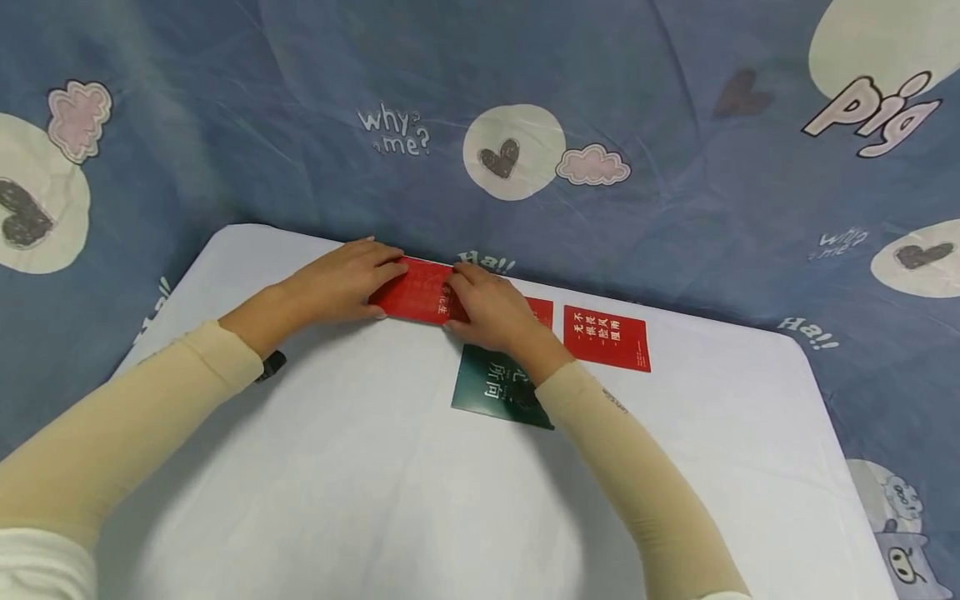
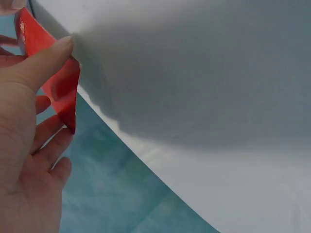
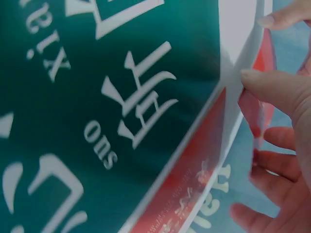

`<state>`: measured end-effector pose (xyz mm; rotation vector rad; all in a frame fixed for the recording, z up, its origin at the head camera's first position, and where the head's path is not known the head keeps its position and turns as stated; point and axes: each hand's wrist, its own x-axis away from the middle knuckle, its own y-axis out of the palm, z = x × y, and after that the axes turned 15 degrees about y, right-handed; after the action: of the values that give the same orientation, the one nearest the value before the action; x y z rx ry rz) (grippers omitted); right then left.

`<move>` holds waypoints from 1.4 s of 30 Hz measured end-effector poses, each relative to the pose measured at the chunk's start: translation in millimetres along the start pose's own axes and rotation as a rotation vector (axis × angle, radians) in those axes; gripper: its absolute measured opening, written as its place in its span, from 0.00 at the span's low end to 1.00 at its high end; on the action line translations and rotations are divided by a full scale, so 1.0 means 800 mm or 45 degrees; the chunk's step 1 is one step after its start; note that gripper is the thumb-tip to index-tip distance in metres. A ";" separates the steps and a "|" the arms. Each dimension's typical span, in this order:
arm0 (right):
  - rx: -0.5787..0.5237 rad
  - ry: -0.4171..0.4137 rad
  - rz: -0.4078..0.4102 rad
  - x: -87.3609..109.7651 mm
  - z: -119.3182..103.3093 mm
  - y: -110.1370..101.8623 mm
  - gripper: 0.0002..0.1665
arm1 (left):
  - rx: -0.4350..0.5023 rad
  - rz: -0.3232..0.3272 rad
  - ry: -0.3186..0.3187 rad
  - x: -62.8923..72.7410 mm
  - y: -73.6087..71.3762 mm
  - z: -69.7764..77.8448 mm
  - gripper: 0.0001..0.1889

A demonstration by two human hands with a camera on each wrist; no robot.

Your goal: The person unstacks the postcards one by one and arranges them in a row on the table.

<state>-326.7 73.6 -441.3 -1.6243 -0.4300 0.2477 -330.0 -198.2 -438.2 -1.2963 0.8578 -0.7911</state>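
Near the back edge of the table, a red card [image 1: 416, 292] with pale lettering spans the space between both hands. My left hand [image 1: 347, 282] pinches its left end, thumb on the near side and fingers behind, as the left wrist view shows. The card bends slightly there. My right hand [image 1: 491, 308] grips the card's right end between thumb and fingers. Under the right hand and wrist lies a green card [image 1: 487, 387] with white characters, partly hidden by them. Another red card [image 1: 542, 310] shows behind the right hand, mostly covered.
A further red card [image 1: 607, 337] with white characters lies flat to the right. White cloth covers the table [image 1: 337, 483]. A blue printed curtain [image 1: 315, 125] hangs right behind its back edge. A small black object [image 1: 272, 365] shows by the left wrist.
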 end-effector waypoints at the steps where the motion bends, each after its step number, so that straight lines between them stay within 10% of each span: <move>1: 0.004 0.004 0.003 -0.001 -0.001 0.002 0.46 | 0.004 0.001 0.004 0.000 0.000 0.000 0.41; 42: -0.026 0.097 -0.127 -0.016 -0.011 0.018 0.44 | 0.117 -0.239 -0.323 -0.029 -0.003 0.000 0.31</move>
<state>-332.7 59.6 -455.8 -1.6214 -0.4548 0.1067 -341.3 -178.4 -433.6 -1.3743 0.4976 -0.7828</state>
